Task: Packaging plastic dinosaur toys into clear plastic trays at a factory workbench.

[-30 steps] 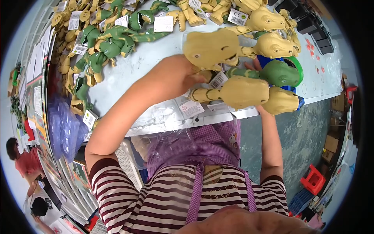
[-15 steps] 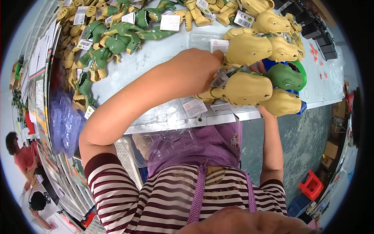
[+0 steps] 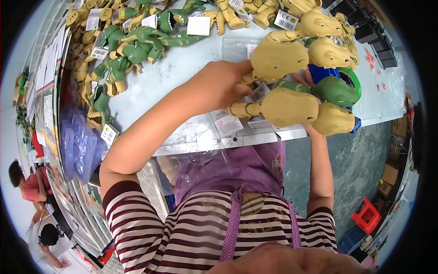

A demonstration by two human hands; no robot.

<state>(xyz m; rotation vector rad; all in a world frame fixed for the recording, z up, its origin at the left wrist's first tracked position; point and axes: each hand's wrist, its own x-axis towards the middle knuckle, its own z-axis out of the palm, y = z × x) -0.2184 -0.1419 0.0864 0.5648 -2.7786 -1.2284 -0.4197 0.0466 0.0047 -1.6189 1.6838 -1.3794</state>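
Note:
My left hand (image 3: 221, 84) reaches over the table from the left, its thumb and fingers pinching the narrow end of a tan toy dinosaur (image 3: 279, 59). Beneath that lies another tan toy dinosaur (image 3: 289, 107) with a banded tail and a white tag (image 3: 228, 124). To the right are a green toy dinosaur (image 3: 335, 90) and a third tan one (image 3: 334, 118). My right hand (image 3: 305, 77) is mostly hidden under these toys. Only some fingertips show between them, and its forearm comes up from below; its grip is covered. Clear plastic packaging (image 3: 205, 130) lies under the toys.
Green toy dinosaurs (image 3: 141, 48) and tan ones heap along the far and left edges. A blue object (image 3: 324, 73) with a green ring (image 3: 353, 84) sits right of my hands. Clear plastic shells (image 3: 77, 141) stack at left. Black boxes (image 3: 369, 32) line the far right.
The upper tan dinosaur has shifted left and turned, opening a gap toward the toys on its right. My left hand has drawn slightly left with it. My right forearm has barely moved.

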